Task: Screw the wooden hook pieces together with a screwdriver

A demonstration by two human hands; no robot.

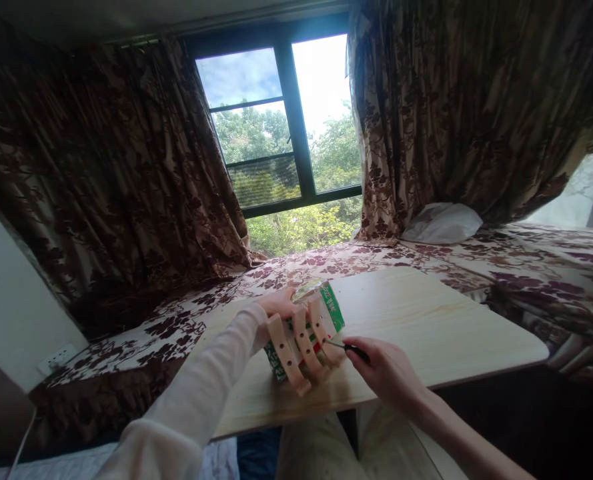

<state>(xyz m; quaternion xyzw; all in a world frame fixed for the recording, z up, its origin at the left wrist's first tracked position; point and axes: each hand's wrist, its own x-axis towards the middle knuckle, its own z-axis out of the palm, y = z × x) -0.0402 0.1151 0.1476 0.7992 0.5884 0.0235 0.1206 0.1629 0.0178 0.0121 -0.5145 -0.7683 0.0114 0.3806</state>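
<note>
A small wooden rack point(305, 347) with three curved, pale slats, each with dark round holes, leans over a green and white printed box point(333, 307) on the table. My left hand point(277, 304) is at the rack's upper end and seems to grip it; its fingertips are hidden behind the slats. In my right hand point(391, 371) is a screwdriver point(357, 351) with a black handle. Its thin metal shaft points left, and the tip meets the rightmost slat near a hole. Clear crinkled plastic point(310, 288) lies behind the box.
The light wood-grain table point(426, 327) has rounded corners and stands over my knees. Behind it runs a ledge point(531, 257) with flowered cloth. A white plastic bag point(443, 223) sits there, by the patterned curtains point(381, 133) and the window. A wall socket point(57, 359) is at left.
</note>
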